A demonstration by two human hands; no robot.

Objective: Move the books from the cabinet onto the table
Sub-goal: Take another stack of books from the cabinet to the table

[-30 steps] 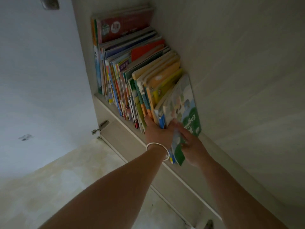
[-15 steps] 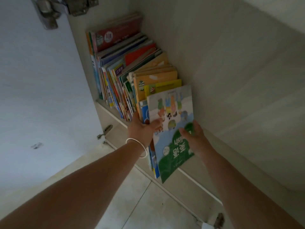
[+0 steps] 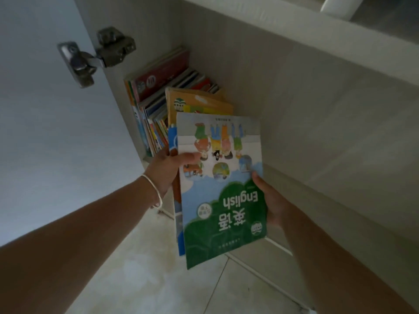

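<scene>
Books (image 3: 223, 189) that a second before leaned half inside the cabinet (image 3: 294, 91) were now clear of its shelf; our left hand (image 3: 169, 168) and right hand (image 3: 271, 202) each kept a clamped grip on the bundle, ready to go to the bench

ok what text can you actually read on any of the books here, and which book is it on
"English": on the green lower part of the front book, upside down to the camera, held by the left hand and right hand.
"英语": large white characters on the same cover, also upside down.
Small badges and the fine line near that cover's edges: too small to read.
Orange book behind it: logo only, blurred.
Shelved books: labels blurred, unreadable.
</scene>
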